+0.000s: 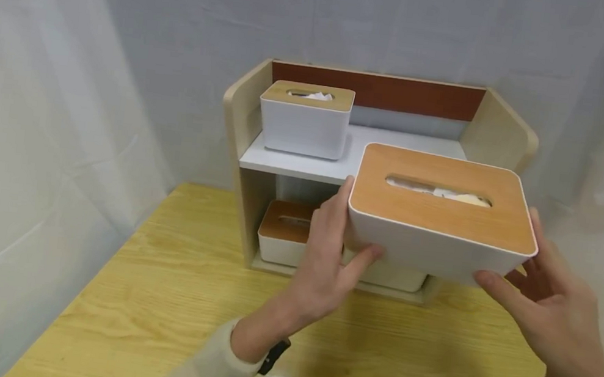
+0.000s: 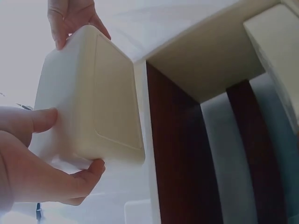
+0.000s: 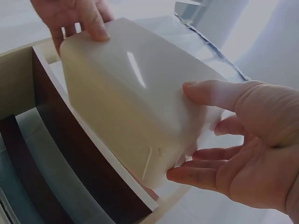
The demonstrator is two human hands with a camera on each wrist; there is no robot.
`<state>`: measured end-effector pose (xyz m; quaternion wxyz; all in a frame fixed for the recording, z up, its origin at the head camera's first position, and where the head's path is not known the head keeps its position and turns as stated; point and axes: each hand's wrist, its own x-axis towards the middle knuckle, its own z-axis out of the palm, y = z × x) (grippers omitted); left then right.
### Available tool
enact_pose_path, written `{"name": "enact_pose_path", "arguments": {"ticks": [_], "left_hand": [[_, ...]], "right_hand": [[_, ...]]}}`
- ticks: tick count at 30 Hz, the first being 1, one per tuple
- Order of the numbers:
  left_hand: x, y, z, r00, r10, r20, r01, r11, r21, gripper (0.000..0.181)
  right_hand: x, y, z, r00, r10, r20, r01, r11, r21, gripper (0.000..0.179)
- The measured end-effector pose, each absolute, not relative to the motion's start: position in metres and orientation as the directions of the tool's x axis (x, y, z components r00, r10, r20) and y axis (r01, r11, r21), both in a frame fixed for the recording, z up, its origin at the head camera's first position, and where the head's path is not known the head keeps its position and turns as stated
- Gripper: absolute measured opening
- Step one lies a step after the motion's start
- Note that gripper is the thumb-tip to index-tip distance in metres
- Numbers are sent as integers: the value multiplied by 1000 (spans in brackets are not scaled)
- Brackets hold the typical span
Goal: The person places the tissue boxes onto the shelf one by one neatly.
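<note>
Both hands hold a white tissue box (image 1: 428, 245) with a wood-look lid in front of the shelf, its top tipped toward me. At its left end, the left hand (image 1: 318, 264) grips with the thumb on the front face. The right hand (image 1: 561, 302) grips the opposite end, also thumb in front. White tissue shows in the lid's oval slot. Seen from below in the left wrist view, the box's pale underside (image 2: 117, 93) faces the shelf side. In the right wrist view the thumb (image 3: 219, 93) presses the box's glossy face.
A two-level shelf unit (image 1: 239, 206) stands on the yellow wood table (image 1: 158, 296). A taller tissue box (image 1: 305, 130) sits at the left of its white upper shelf (image 1: 288, 164). Below is a brown-lidded box (image 1: 276, 250), partly behind the left hand. Pale curtains (image 1: 38, 124) hang around.
</note>
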<state>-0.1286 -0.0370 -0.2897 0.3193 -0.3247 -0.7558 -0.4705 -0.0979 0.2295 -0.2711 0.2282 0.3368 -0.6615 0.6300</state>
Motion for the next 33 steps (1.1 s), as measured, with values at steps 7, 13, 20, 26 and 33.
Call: {"name": "enact_pose_path", "arguments": {"ticks": [7,13,20,26,33], "left_hand": [[-145,-40,-275,-569,189,800,793,382,474,91],[-158,-41,-271,-588,216,779,787,375,490,90],[-173,-42,-269,-605,235,761,784,345,517,89],[-180,-45,-266,-627,242,740,774,298,559,89],[-181,-45,-266,-693,223,686,720,258,644,77]], "right_hand": [[-115,225,-257,-705,-146,694,-707,67,-705,89],[-128,224,-252,-743,-134,656,-669,156,-726,91],[-137,224,-247,-772,-108,626,-621,338,-707,91],[-145,223,-245,-761,-93,642,-636,299,-711,88],[-151,213,-246,-725,55,687,-598,444,-667,75]]}}
